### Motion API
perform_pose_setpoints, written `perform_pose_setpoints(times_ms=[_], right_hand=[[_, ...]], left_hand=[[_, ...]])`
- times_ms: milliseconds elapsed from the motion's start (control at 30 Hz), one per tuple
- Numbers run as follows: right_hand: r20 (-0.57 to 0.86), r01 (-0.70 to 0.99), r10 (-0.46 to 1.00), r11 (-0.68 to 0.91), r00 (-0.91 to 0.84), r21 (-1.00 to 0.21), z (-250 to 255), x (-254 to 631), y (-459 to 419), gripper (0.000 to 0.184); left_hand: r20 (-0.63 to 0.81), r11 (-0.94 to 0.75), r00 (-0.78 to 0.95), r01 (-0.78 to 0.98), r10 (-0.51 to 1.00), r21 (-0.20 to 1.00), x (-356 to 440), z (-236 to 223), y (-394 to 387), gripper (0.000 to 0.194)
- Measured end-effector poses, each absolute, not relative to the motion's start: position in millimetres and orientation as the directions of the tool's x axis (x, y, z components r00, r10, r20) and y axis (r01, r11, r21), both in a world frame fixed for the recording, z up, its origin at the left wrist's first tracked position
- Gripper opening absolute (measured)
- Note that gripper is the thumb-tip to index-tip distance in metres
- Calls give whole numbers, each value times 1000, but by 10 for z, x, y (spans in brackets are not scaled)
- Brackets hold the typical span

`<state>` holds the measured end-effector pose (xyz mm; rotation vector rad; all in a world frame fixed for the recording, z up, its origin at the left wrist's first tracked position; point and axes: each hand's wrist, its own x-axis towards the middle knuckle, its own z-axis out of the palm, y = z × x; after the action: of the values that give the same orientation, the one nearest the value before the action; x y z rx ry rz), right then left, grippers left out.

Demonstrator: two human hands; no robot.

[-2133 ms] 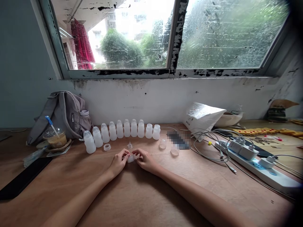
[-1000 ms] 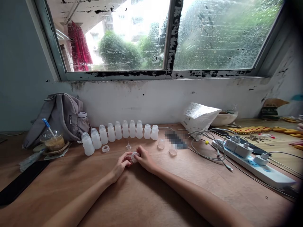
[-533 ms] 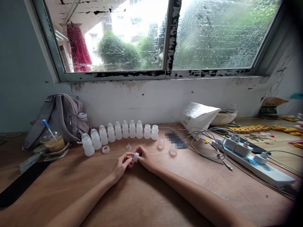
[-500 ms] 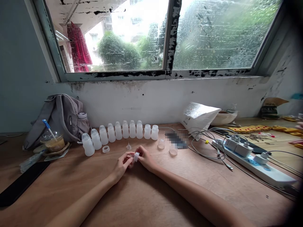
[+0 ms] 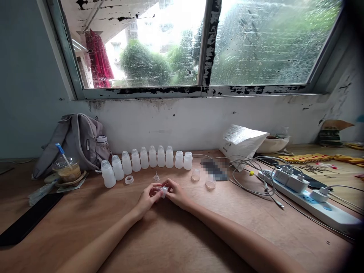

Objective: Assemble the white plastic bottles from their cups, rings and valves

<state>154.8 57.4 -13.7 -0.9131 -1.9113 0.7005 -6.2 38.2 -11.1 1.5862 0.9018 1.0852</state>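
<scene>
My left hand [image 5: 147, 199] and my right hand [image 5: 175, 194] meet low over the table, fingers closed on a small translucent bottle collar [image 5: 164, 192]. Fingers cover part of it, and I cannot make out whether a nipple sits inside. Just beyond the hands lies a clear bottle nipple [image 5: 156, 177]. Another collar ring [image 5: 129, 179] rests farther left. To the right are two clear domed caps, one cap [image 5: 195, 174] behind the other cap [image 5: 210, 183]. A curved row of white baby bottles [image 5: 144, 158] stands behind; the two bottles [image 5: 183, 160] at its right end have no domed caps.
On the left are a grey backpack [image 5: 76, 140], an iced drink cup [image 5: 66, 170] and a black flat object [image 5: 31, 220]. A white pouch [image 5: 241, 142], tangled cables [image 5: 247, 185] and a power strip [image 5: 309, 197] occupy the right. The window wall [image 5: 159, 125] bounds the back.
The collar has turned slightly between my fingers, and my left hand's fingers have shifted around it. The whole view has moved a little; the bottles and loose parts keep their places.
</scene>
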Motion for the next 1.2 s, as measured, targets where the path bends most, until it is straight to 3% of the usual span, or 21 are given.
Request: perform_pose_setpoints(times_ms=[133,233,433,533,633,933,1200], right_hand=[[490,370,764,636,-420,-677,-97,1616,568,16],[529,439,771,637,-354,-634,-86,1702,719,27],[539,695,842,390,-4,-604,101,1974,1332,51],[466,829,883,217,58,-515,208,2089,1568,54],[443,879,894,151,74,-452,247,2152,1689,51],[589,843,805,365,-72,-396,352,2222,1504,10],[617,650,769,557,-167,-518,373,2244,893,24]], left_hand=[[199,-214,256,34,946,976,-57,-96,380,37],[182,-195,206,41,961,980,-56,-116,392,38],[182,-196,199,57,963,979,-61,-179,429,38],[185,-202,201,67,962,977,-62,-202,445,37],[186,-199,193,53,964,979,-60,-208,450,38],[188,-197,178,29,966,980,-55,-203,456,41],[180,-190,186,36,966,981,-56,-194,435,37]])
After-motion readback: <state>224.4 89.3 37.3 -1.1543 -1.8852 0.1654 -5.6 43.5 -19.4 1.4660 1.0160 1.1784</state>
